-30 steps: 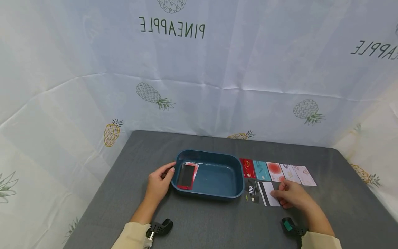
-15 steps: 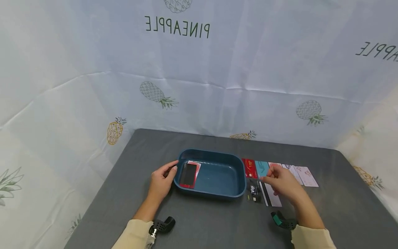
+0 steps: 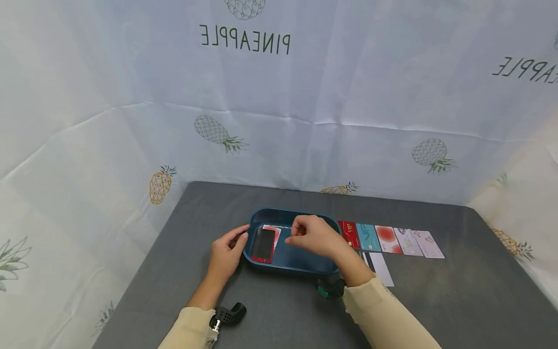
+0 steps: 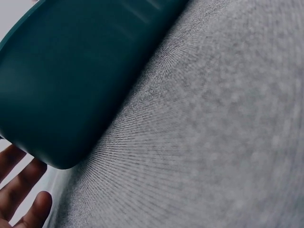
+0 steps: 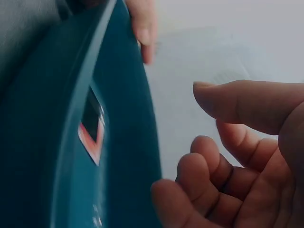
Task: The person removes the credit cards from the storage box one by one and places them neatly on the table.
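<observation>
My left hand (image 3: 226, 252) rests at the left end of a blue tray (image 3: 301, 273). In the left wrist view its fairly straight fingers (image 4: 18, 187) touch the outside wall. Inside the tray's left part lie a black card (image 3: 263, 244), part of a white-and-red card (image 3: 277, 233) and a red card, whose edge (image 3: 261, 260) shows. My right hand (image 3: 316, 235) is above the tray's right half, fingers curled. In the right wrist view its thumb (image 5: 237, 102) stands beside the bent fingers; no card shows between them, though the fingertips are partly hidden.
Right of the tray is a row of cards: red (image 3: 350, 234), teal (image 3: 368, 236), white with red circles (image 3: 388, 239), pale lavender (image 3: 408, 241) and pink (image 3: 428, 244). Below lies a white striped card (image 3: 382, 269). Curtain (image 3: 370, 160) bounds the grey table (image 3: 209, 203).
My right hand has left the white striped card and moved leftward to above the tray. Its arm now covers where the black VIP card lay. My left hand stays at the tray's left end.
</observation>
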A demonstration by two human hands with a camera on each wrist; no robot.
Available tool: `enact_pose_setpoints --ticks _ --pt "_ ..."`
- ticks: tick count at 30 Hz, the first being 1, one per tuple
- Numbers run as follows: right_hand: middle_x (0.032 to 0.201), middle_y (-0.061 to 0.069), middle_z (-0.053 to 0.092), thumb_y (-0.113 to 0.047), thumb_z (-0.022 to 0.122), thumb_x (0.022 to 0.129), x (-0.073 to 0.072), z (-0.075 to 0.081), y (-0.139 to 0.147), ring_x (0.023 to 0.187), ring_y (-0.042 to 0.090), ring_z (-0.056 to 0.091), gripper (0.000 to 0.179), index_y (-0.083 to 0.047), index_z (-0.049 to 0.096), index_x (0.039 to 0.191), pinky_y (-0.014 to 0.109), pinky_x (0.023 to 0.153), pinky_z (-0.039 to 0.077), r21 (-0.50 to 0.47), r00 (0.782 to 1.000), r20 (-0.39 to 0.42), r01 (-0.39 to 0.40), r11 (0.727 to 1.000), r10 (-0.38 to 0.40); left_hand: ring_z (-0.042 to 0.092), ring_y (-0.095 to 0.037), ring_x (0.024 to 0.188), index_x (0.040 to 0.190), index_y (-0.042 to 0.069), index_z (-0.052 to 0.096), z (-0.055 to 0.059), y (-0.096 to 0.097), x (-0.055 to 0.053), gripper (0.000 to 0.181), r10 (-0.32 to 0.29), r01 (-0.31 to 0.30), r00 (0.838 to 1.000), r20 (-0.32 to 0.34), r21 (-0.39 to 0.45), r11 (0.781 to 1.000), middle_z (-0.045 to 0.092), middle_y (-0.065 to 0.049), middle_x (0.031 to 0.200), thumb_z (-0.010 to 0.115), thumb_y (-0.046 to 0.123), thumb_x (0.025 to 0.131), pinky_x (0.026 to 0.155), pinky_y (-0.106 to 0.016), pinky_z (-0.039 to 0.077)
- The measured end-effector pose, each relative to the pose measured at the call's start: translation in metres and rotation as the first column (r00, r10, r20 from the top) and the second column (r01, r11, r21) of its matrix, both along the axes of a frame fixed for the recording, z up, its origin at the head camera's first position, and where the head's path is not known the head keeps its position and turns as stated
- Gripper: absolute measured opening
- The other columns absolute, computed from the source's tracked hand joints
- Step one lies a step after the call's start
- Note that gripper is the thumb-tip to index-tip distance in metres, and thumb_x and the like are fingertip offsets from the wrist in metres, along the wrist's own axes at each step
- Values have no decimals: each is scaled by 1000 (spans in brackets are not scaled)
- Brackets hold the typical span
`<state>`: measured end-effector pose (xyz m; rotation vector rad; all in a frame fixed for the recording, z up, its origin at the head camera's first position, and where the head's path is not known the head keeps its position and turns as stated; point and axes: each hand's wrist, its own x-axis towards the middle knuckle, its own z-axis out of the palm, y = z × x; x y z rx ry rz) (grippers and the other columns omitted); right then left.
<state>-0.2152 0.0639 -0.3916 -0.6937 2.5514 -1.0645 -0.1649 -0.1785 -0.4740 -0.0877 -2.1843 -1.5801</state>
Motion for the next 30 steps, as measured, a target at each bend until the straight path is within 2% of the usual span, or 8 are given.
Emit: enact_pose_setpoints --ticks 7,12,14,17,20,23,27,30 --pt "82 -2 63 -25 79 84 -14 -9 -47 72 17 57 19 -12 68 93 33 66 49 194 995 13 -98 976 97 63 -5 82 117 3 72 -1 -1 1 24 -5 5 999 33 2 1000 73 -15 111 64 9 96 72 -15 51" --pt "126 8 58 -33 83 78 -13 -21 -75 109 28 55 57 -16 63 129 45 89 50 400 996 -6 -82 913 92 63 -3 82 116 3 72 0 -1 1 23 -9 9 1000 22 7 1000 73 -15 108 64 8 95 72 -15 51" --pt "145 9 46 -39 83 78 -11 -27 -82 126 34 46 68 -23 56 138 53 97 46 459 997 -17 -62 886 78 64 -2 82 116 2 72 1 -1 1 23 -16 16 1000 17 16 1000 73 -15 108 63 7 95 72 -14 51" --pt "159 8 31 -45 80 79 -9 -37 -89 141 42 31 76 -29 48 146 66 101 38 511 998 -31 -30 859 53 65 -1 85 116 1 71 2 0 1 23 -27 27 1000 15 30 999 73 -16 109 63 7 95 73 -13 51" --pt "163 5 22 -49 78 80 -8 -45 -93 147 45 19 78 -33 44 148 74 101 30 534 999 -36 -1 845 24 65 0 86 116 1 71 2 0 0 23 -31 30 999 22 34 999 73 -17 109 63 7 95 73 -13 51" --pt "163 3 24 -51 76 81 -8 -50 -93 148 44 16 75 -36 45 147 76 102 27 547 999 -42 3 837 24 64 1 85 116 1 71 2 0 0 23 -27 26 999 26 35 999 73 -17 109 63 7 95 72 -13 51" --pt "154 5 38 -52 78 79 -9 -51 -90 142 38 31 73 -34 50 144 69 105 30 560 994 -99 17 828 46 64 0 82 115 1 72 2 -1 0 23 -15 15 1000 16 32 999 73 -17 107 64 7 95 71 -13 51" --pt "140 7 48 -48 82 76 -10 -52 -84 128 33 44 74 -31 51 142 61 102 38 548 988 -144 37 836 51 64 -1 81 114 1 73 2 0 0 22 -1 1 1000 9 22 1000 74 -16 106 65 6 94 71 -12 50"
